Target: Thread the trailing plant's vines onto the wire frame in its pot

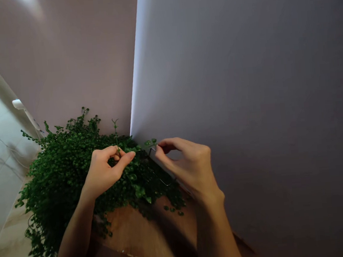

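A bushy green plant [64,170] with small round leaves and trailing stems spreads over a wooden surface. Above its right half, my left hand [108,166] is closed in a pinch, with a thin plant stem [116,129] rising upright from the fingers. To the right, my right hand [186,159] pinches at a small leafy sprig [151,142]; thumb and forefinger meet at its end. Just under those fingertips shows a thin wire frame [166,183], partly sunk in the leaves. Whether the right fingers touch the wire, I cannot tell. The plant's pot is hidden by foliage.
The round-edged wooden top [132,224] lies below my forearms. A grey wall [261,96] stands close on the right and meets a pinkish wall [63,54] behind the plant. On the left are a white stick-like device [22,107] and a thin cable [3,143].
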`<state>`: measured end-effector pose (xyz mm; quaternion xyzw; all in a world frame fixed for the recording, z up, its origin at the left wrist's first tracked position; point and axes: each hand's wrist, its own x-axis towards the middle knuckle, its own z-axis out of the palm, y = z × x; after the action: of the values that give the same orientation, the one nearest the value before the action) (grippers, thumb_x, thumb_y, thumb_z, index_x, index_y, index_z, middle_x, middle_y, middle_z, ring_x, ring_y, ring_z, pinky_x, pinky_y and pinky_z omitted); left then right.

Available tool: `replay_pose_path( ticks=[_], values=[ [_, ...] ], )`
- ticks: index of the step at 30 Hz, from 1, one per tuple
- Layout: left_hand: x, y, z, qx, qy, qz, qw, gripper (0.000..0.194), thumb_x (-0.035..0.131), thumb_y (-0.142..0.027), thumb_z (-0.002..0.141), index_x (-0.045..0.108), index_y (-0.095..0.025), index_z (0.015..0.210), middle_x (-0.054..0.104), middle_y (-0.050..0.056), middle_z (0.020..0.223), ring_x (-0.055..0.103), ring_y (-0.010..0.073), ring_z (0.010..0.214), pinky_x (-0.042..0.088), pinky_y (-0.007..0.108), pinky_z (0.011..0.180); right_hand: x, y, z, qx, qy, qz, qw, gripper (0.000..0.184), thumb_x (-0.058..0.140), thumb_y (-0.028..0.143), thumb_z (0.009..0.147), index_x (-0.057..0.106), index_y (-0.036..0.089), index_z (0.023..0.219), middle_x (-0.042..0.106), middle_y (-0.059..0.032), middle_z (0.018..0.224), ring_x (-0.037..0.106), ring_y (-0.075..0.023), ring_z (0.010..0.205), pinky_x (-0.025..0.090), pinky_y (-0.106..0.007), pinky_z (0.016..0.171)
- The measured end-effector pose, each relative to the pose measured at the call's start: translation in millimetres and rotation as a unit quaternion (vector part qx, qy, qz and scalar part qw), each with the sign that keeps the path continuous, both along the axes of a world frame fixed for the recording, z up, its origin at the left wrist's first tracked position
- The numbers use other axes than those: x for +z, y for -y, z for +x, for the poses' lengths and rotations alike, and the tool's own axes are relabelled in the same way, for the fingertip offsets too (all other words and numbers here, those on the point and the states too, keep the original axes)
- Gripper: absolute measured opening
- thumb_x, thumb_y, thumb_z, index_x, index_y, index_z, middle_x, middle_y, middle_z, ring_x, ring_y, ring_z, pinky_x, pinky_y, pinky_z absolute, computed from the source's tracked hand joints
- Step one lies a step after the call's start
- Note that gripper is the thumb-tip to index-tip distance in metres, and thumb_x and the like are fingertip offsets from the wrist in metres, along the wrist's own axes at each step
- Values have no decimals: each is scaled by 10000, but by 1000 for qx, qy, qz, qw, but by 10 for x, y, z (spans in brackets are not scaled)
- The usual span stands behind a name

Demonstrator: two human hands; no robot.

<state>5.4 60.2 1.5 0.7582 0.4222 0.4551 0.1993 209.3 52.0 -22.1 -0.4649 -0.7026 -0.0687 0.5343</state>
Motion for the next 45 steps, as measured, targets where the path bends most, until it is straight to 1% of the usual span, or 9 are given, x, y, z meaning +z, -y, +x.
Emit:
replay_pose_path(
  ticks=[6,11,17,21,25,29,34,42,45],
  values=[
    [-109,23,139,-50,-27,-31,998,343,675,-370,854,561,-158,609,510,-36,533,408,76,491,321,227,497,-69,-98,-22,-111,-46,-21,993,126,588,237,840,692,175,805,730,-63,725,689,-205,641,547,-344,661],
    [-2,121,26,-34,2,-33,999,371,674,-357,856,538,-156,575,488,-35,536,403,71,497,319,230,502,-182,-204,279,-180,-39,-39,982,165,597,260,846,718,149,831,741,-107,748,700,-242,660,538,-379,676],
    [62,40,-42,13,59,-37,997,318,651,-372,880,609,-159,649,597,-5,618,494,83,525,387,217,513,-171,-136,379,-134,-13,-143,981,265,692,448,843,722,186,873,703,-46,662,652,-199,574,492,-330,581],
    [-2,-46,-28,5,60,-52,997,316,646,-393,886,629,-158,675,623,5,643,515,86,529,405,206,496,-74,-74,243,-53,25,-139,988,178,693,367,865,696,189,861,666,-16,669,616,-165,583,473,-304,588],
    [-32,-69,-37,7,64,-45,997,311,649,-398,884,640,-155,691,608,-1,643,510,87,547,433,200,521,22,-1,145,100,52,-123,986,42,663,208,885,649,192,848,693,-41,915,653,-155,762,504,-291,725],
    [-23,-54,-38,5,67,-43,997,306,648,-393,884,642,-153,695,595,-7,641,510,86,561,439,195,532,17,-6,43,171,68,-129,974,80,692,182,869,628,185,918,665,-80,1145,665,-181,956,497,-307,856],
    [-8,-44,-43,3,60,-49,997,313,649,-403,883,642,-153,696,594,-6,630,529,93,577,443,196,535,-21,-47,-25,166,77,-156,971,83,594,111,911,629,187,913,687,-15,856,646,-153,756,484,-284,711],
    [-10,-66,-75,7,72,-33,997,299,664,-395,873,642,-152,701,605,-8,637,535,92,573,439,203,540,-15,3,-1,169,85,-122,974,156,558,132,898,685,157,985,732,-66,968,696,-181,844,527,-306,798],
    [18,-30,-77,2,67,-28,997,300,662,-385,875,638,-150,689,590,-15,625,530,88,566,432,207,550,-55,-7,3,119,86,-83,986,142,580,134,870,693,151,954,735,-73,934,696,-192,806,536,-321,761]
  ],
)
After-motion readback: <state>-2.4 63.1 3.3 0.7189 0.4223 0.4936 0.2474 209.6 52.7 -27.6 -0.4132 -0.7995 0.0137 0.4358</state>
